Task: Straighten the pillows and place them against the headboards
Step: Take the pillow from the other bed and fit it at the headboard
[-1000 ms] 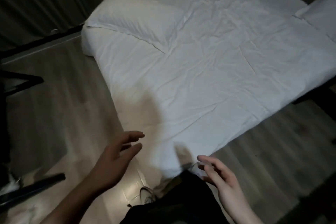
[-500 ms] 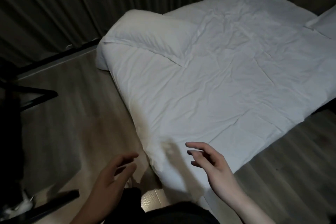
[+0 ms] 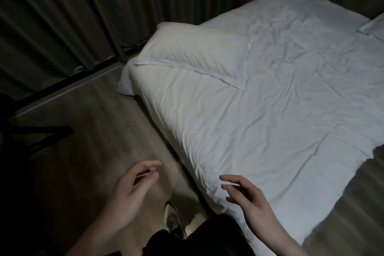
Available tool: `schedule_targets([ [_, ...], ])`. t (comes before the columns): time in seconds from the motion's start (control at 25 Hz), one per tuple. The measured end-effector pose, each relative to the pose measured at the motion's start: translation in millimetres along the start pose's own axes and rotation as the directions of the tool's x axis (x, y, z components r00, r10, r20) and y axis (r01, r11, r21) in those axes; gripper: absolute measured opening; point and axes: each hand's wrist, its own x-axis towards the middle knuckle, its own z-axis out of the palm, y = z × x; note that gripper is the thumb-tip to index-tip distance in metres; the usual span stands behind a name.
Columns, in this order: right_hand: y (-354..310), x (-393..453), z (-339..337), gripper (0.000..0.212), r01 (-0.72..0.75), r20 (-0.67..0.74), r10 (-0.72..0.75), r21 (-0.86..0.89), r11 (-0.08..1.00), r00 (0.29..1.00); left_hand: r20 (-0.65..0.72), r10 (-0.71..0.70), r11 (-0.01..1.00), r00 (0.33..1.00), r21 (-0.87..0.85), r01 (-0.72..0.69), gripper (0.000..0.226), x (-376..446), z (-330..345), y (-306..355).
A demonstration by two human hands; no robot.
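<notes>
A white pillow (image 3: 195,52) lies flat at the far left corner of a bed (image 3: 270,120) covered by a wrinkled white sheet, close to the dark curtain. The corner of a second white pillow (image 3: 373,27) shows at the right edge of the frame. My left hand (image 3: 133,191) hovers over the floor beside the bed, fingers apart and holding nothing. Over the bed's near corner my right hand (image 3: 247,195) is also empty with spread fingers. Both hands are well short of the pillows. No headboard is visible.
Dark pleated curtains (image 3: 83,10) hang behind the bed with a black rail along the floor. Wood-look floor (image 3: 79,151) lies left of and below the bed. A dark furniture leg (image 3: 37,133) juts in at the left. My shoe (image 3: 171,218) shows below.
The view has shifted so the bed and pillow sit further right and lower in the frame. Both hands stay open and empty, and the right hand now hovers over the bed's near corner.
</notes>
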Motion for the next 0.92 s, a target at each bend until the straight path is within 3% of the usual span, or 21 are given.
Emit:
schedule_targets([
  [0.08, -10.3, 0.0, 28.5, 0.021, -0.002, -0.04, 0.003, 0.023, 1.0, 0.999, 0.06, 0.003, 1.0, 0.998, -0.011, -0.002, 0.019, 26.4, -38.1, 6.8],
  [0.16, -16.5, 4.5, 46.9, 0.049, 0.01, -0.091, -0.004, 0.062, 0.998, 0.996, 0.075, 0.075, 0.997, 0.994, -0.022, -0.073, 0.019, 52.8, -61.4, 13.2],
  [0.2, -18.4, 10.7, 54.9, 0.053, 0.003, -0.129, 0.006, 0.072, 0.997, 0.992, 0.078, 0.106, 0.994, 0.991, -0.02, -0.105, 0.02, 66.5, -70.5, 16.0],
  [0.32, -35.9, 39.9, 78.4, 0.018, 0.007, -0.191, 0.015, 0.114, 0.993, 0.981, 0.125, 0.156, 0.988, 0.98, -0.022, -0.154, 0.022, 104.0, -90.6, 20.2],
  [0.48, -73.5, 109.8, 113.8, 0.019, 0.017, -0.199, 0.006, 0.118, 0.993, 0.98, 0.186, 0.133, 0.991, 0.974, 0.003, -0.136, 0.026, 160.9, -123.9, 24.9],
  [0.68, -140.4, 230.6, 151.4, 0.021, 0.036, -0.167, -0.019, 0.096, 0.995, 0.986, 0.152, 0.087, 0.995, 0.984, 0.038, -0.094, 0.032, 254.4, -183.6, 49.7],
  [0.92, -249.0, 357.3, 176.2, 0.018, 0.154, -0.127, -0.143, 0.081, 0.985, 0.982, 0.127, 0.138, 0.986, 0.982, 0.075, -0.148, 0.028, 368.6, -247.9, 97.2],
])
